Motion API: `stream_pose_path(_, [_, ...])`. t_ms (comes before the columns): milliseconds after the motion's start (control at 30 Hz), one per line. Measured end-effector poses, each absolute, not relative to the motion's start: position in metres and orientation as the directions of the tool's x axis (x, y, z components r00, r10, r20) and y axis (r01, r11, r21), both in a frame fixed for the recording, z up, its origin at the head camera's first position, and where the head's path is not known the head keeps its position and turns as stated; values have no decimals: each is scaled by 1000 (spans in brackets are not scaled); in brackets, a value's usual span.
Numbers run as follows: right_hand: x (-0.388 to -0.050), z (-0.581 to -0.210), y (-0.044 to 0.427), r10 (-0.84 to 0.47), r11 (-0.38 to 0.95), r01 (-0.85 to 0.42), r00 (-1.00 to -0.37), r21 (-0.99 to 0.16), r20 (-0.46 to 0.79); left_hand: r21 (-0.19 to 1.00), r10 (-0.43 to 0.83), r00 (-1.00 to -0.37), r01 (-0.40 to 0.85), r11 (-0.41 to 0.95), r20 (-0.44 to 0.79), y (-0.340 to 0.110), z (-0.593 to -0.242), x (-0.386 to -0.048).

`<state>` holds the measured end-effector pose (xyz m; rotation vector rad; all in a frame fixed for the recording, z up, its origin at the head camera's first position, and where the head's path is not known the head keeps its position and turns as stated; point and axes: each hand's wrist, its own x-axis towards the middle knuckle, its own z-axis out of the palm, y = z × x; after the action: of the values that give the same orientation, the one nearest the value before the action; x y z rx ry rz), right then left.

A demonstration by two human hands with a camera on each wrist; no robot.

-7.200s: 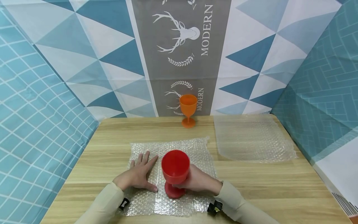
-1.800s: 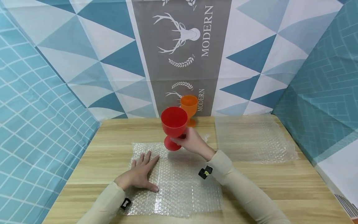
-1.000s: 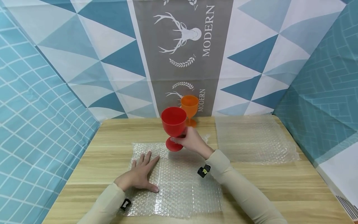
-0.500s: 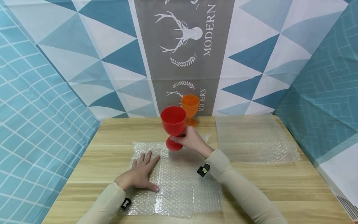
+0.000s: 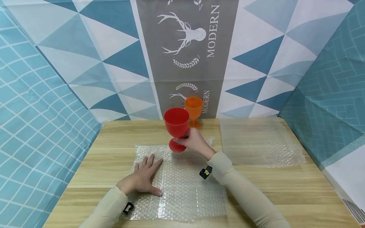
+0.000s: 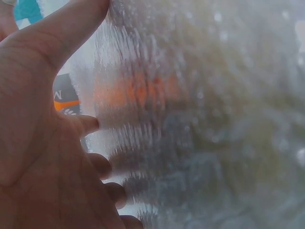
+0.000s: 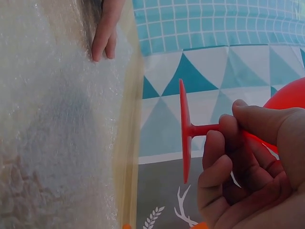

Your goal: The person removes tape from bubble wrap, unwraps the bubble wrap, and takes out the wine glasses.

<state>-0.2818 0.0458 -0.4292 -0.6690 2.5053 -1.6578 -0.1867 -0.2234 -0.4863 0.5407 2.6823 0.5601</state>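
My right hand pinches the stem of a red plastic goblet, upright over the far part of a bubble wrap sheet. In the right wrist view the goblet's round base stands clear of the sheet, with thumb and fingers round the stem; most of the bowl lies out of that view. Flat on the sheet's left side rests my left hand, fingers spread. The left wrist view shows that hand against the blurred wrap.
An orange goblet stands at the table's back edge, partly hidden behind the red one. A second bubble wrap sheet lies flat at the back right. Patterned cloth walls enclose the wooden table at the back and sides.
Since the earliest frame, my right hand has carried the red goblet from the middle of the sheet up and away toward its far edge. Over the last second it barely shifts. My left hand stays put.
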Motion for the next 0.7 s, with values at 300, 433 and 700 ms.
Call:
stream_pose_path(300, [-284,-431,45,-370,346,-309,-913,-886,174,386,403,-869,280,879,-287,-221,-481,-187])
stream_pose_path(433, [-285,-434,45,-366,336,-314,-912,-888,184,390,403,-869,279,878,-285,-220,-480,-187])
stream_pose_path(700, [-289,-441,45,-352,339,-319,-915,-885,195,454,438,-859,290,842,-264,-223,-481,-184])
